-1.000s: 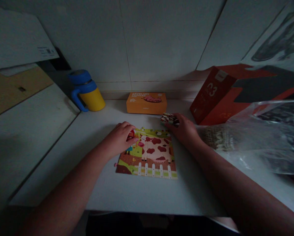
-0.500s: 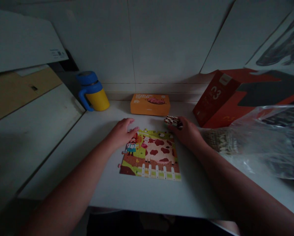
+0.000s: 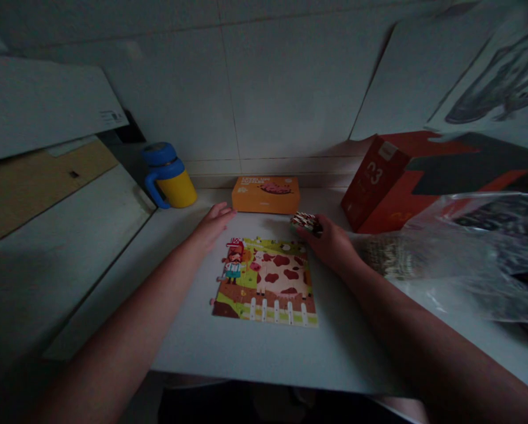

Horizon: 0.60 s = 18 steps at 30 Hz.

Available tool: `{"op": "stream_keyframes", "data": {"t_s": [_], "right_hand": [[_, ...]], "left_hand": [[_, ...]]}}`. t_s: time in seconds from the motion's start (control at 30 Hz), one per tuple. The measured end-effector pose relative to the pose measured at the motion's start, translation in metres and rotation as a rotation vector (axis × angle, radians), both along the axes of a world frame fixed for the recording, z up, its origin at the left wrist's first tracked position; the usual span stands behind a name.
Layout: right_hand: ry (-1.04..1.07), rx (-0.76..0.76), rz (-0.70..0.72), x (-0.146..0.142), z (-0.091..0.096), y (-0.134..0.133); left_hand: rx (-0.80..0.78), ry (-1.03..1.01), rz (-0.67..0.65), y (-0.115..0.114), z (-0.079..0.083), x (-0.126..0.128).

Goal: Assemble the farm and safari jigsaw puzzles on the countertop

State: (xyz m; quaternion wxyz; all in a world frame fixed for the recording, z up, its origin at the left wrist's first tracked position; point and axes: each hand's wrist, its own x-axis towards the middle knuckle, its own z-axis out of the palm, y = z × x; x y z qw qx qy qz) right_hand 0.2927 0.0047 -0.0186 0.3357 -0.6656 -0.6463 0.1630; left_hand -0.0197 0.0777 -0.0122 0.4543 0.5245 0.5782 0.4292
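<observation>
A cow-and-farmer jigsaw puzzle (image 3: 266,281) lies flat on the white table (image 3: 246,353) in front of me. My left hand (image 3: 214,221) rests just beyond the puzzle's top left corner, fingers stretched flat toward the small orange puzzle box (image 3: 266,194), holding nothing. At the puzzle's top right corner, my right hand (image 3: 330,241) is closed around a small stack of loose puzzle pieces (image 3: 305,222).
A blue and yellow mug (image 3: 169,176) stands at the back left by the wall. A large red carton (image 3: 423,176) lies at the back right. A clear plastic bag (image 3: 458,253) with contents spreads over the table's right side. Boards lean at the left.
My left hand has lifted off the puzzle's top left part and slid up and away toward the orange box, uncovering the farmer figure. The right hand has kept its hold on the pieces.
</observation>
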Motion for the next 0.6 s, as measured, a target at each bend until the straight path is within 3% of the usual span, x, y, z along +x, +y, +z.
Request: {"op": "stream_keyframes", "data": {"t_s": [0.17,0.27,0.37,0.47,0.6], "right_hand": [[0.024,0.027,0.006,0.003,-0.003,-0.003],[0.033,0.030,0.016,0.003,-0.004,-0.003],[0.055,0.029,0.030,0.001,-0.003,-0.003],[0.081,0.040,0.053,0.001,-0.003,-0.003],[0.097,0.035,0.051,0.000,-0.002,-0.003]], "left_hand": [[-0.071,-0.128,0.003,0.015,0.015,0.008],[-0.031,-0.296,-0.047,0.020,0.037,0.019],[0.078,-0.472,-0.114,0.028,0.065,0.033],[0.279,-0.496,-0.137,0.046,0.088,0.046],[0.474,-0.315,-0.067,0.080,0.090,0.056]]}}
